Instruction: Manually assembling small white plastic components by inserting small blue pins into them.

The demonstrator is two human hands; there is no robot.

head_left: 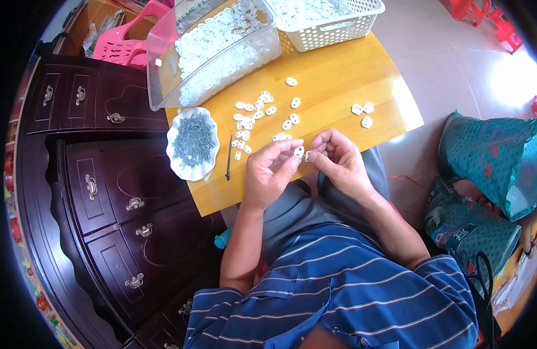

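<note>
Close together at the near edge of the table, both my hands are pinching small white parts. Between the thumb and forefinger of my left hand is a white oval plastic piece with dark holes. My right hand grips a smaller whitish piece, mostly covered by the fingertips and too small to name. The two pieces are side by side, and I cannot tell whether they touch. Just beyond my left fingers lie more white oval pieces. A loose scatter of similar pieces spreads to the left.
A scalloped white dish holds dark metal screws or pins. Beside it lies a thin black rod. A clear bin and white basket, filled with white parts, stand at the back. Three white pieces sit right.
</note>
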